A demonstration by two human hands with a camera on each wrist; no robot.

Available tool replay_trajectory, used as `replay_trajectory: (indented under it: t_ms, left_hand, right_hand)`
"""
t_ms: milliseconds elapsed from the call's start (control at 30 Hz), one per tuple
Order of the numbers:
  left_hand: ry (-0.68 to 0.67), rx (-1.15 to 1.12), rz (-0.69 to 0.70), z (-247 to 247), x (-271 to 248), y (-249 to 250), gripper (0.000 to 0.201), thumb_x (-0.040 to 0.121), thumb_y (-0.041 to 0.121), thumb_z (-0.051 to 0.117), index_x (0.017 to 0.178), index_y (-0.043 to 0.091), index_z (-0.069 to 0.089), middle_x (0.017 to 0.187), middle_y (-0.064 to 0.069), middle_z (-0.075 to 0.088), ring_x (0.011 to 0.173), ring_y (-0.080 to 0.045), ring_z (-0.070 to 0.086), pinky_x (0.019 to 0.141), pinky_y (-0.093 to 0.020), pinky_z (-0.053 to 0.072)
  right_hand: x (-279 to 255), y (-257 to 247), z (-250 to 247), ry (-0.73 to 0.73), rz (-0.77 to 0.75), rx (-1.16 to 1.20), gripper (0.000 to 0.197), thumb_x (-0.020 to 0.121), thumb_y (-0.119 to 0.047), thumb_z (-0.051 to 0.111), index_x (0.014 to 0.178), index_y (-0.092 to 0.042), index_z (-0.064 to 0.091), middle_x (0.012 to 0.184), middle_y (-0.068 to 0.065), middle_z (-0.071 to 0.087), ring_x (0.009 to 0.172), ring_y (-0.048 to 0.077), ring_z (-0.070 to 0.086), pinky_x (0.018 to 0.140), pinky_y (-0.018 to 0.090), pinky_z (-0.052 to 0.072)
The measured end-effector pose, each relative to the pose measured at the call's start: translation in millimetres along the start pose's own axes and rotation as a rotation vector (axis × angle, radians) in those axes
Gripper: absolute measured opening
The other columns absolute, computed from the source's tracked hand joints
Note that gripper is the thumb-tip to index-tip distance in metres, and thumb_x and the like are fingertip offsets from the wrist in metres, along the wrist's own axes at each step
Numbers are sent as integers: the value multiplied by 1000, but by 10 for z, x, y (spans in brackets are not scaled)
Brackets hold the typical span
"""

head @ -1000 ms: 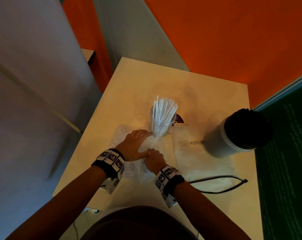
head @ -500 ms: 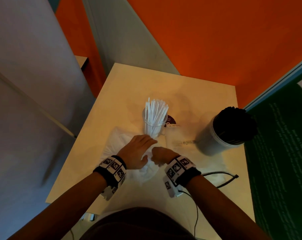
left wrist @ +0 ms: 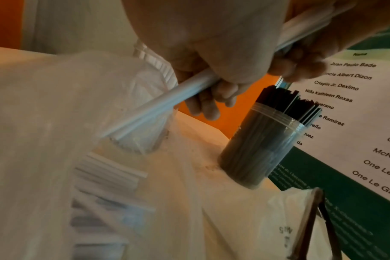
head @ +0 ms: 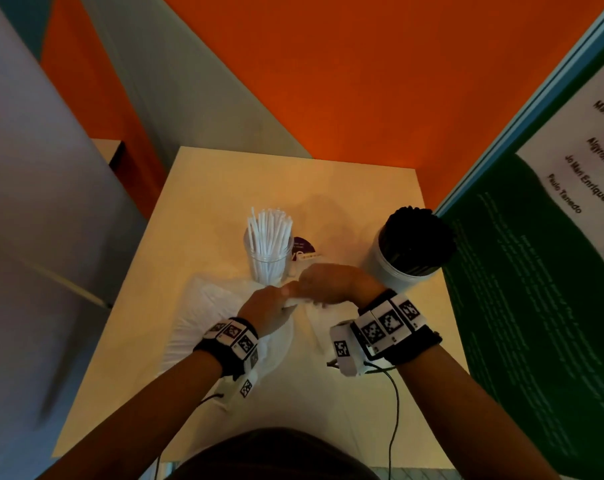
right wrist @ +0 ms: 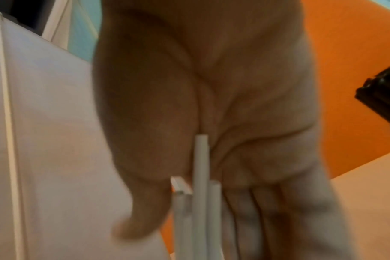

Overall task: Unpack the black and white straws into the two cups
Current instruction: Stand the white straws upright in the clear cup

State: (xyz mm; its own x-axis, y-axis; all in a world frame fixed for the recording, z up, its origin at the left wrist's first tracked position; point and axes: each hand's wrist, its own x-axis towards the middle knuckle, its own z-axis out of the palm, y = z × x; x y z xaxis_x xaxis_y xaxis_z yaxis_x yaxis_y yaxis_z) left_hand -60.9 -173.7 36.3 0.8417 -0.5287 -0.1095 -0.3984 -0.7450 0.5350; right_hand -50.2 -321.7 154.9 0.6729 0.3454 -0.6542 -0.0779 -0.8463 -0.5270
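Note:
A clear cup (head: 268, 261) holding white straws (head: 269, 230) stands mid-table, and a clear cup (head: 394, 271) packed with black straws (head: 416, 242) stands to its right. In front of the clear cup, my left hand (head: 279, 297) and right hand (head: 305, 284) meet. Together they grip a small bundle of white straws (left wrist: 158, 105) coming out of a plastic bag (head: 207, 317). The left wrist view shows my left hand (left wrist: 211, 91) curled round the bundle, with more white straws (left wrist: 105, 177) in the bag (left wrist: 44, 123). My right hand (right wrist: 189, 202) pinches the straw ends (right wrist: 199, 167) between thumb and fingers.
A flat plastic bag (head: 316, 329) with a purple label (head: 303, 249) lies under my right wrist. A black cable (head: 395, 403) hangs off the near right of the cream table (head: 224, 188). A green board with a name list (head: 535, 271) borders the right edge; orange wall behind.
My right hand has moved up and to the right from the bag mouth, drawing white straws out. My left hand stays at the bag. The head view has tilted upward.

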Motion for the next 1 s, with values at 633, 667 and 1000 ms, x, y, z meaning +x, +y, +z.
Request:
replay_trajectory:
  t_ms: [633, 667, 1000]
  left_hand:
    - [72, -388, -62, -245, 147, 315, 18, 94, 3, 48, 106, -5, 58, 91, -22, 66, 89, -37, 64, 73, -41, 48]
    - [82, -413, -26, -334, 156, 329, 12, 95, 7, 48, 95, 3, 60, 78, -13, 65, 75, -28, 65, 63, -34, 44]
    - [548, -824, -37, -1397, 583, 55, 31, 103, 27, 39, 119, 15, 62, 117, 2, 66, 112, 1, 56, 99, -15, 40]
  right_hand:
    - [107, -119, 135, 713, -457, 233, 40, 96, -44, 47, 95, -10, 68, 100, 2, 63, 96, 14, 55, 91, 35, 45]
    - [86, -115, 88, 783, -491, 320, 44, 96, -47, 45, 97, -9, 68, 101, 1, 63, 97, 12, 56, 90, 30, 46]
    - [70, 222, -169, 1073, -514, 599, 49, 93, -64, 30, 92, -30, 65, 100, -5, 66, 100, 6, 61, 86, 26, 48]
